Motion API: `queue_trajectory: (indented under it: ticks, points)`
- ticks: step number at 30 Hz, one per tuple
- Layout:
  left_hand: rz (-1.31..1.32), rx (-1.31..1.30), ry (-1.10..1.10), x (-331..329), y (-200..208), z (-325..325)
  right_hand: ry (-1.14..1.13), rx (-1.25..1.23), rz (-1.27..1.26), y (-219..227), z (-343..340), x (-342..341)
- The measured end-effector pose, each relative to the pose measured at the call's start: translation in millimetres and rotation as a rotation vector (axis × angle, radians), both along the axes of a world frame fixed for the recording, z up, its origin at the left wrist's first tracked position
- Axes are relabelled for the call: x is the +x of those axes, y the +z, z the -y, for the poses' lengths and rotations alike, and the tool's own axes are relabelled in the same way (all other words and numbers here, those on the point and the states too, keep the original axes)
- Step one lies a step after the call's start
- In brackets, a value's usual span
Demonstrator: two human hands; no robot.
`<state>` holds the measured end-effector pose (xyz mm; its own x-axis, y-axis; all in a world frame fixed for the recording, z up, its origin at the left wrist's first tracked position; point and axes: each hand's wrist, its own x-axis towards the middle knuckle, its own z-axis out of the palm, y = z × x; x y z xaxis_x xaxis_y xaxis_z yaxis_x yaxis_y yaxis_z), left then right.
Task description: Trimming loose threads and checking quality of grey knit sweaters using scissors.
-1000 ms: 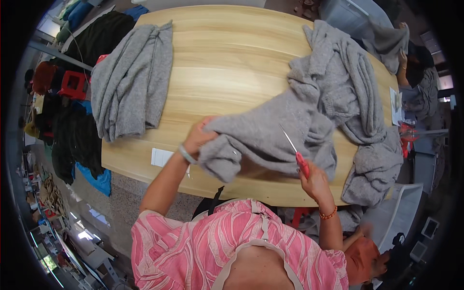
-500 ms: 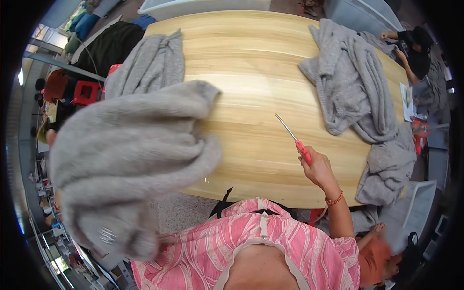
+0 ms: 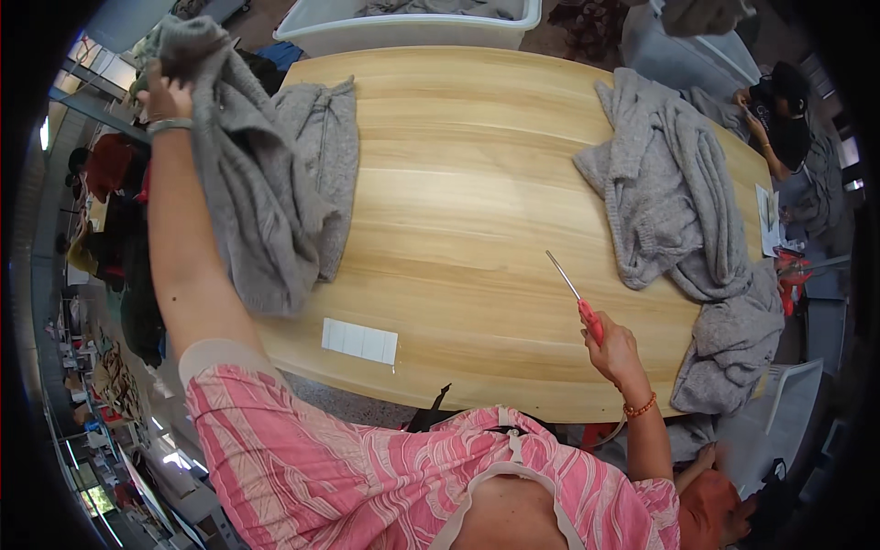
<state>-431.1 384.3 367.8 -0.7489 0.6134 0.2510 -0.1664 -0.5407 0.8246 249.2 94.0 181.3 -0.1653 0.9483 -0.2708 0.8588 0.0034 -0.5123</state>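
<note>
My left arm reaches to the far left, and my left hand [image 3: 169,99] is closed on a grey knit garment [image 3: 243,174]. The garment hangs over the table's left edge, its lower end slightly blurred. It partly covers another grey knit garment [image 3: 330,137] lying there. Some of the left fingers are hidden by cloth. Over the right half of the wooden table [image 3: 458,183], my right hand [image 3: 616,350] grips the red handle of a tool [image 3: 589,321] with a thin metal rod. The rod points up and to the left, touching no garment.
More grey knit garments [image 3: 674,183] are heaped along the table's right side. A strip of white labels [image 3: 359,341] lies near the front left edge. A white tub [image 3: 412,35] stands beyond the far edge. At the far right sits a person [image 3: 779,119]; another [image 3: 710,495] is at lower right.
My left hand has swung the grey garment away from me to the far left, onto the other garment there. The white label strip has come into sight. My right hand still holds the tool.
</note>
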Motion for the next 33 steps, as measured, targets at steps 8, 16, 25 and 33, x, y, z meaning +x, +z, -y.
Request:
queue_trajectory:
  ticks: [8,16,25,33]
  points:
    - [-0.812,-0.536,-0.547,217.6,-283.7,-13.0,-0.124,-0.042,0.042,-15.5,-26.4,75.9]
    - [-1.727,-0.165,-0.799,624.2,-314.9,47.4,-0.339,0.018,-0.010,-28.8,1.1,202.7]
    - [-1.733,-0.303,-0.771,698.0,-398.9,49.4,-0.437,0.019,-0.063,-53.1,50.3,313.6]
    - [-1.727,-0.461,-1.008,633.3,-395.0,192.9,-0.287,-0.050,-0.047,-42.6,43.0,305.9]
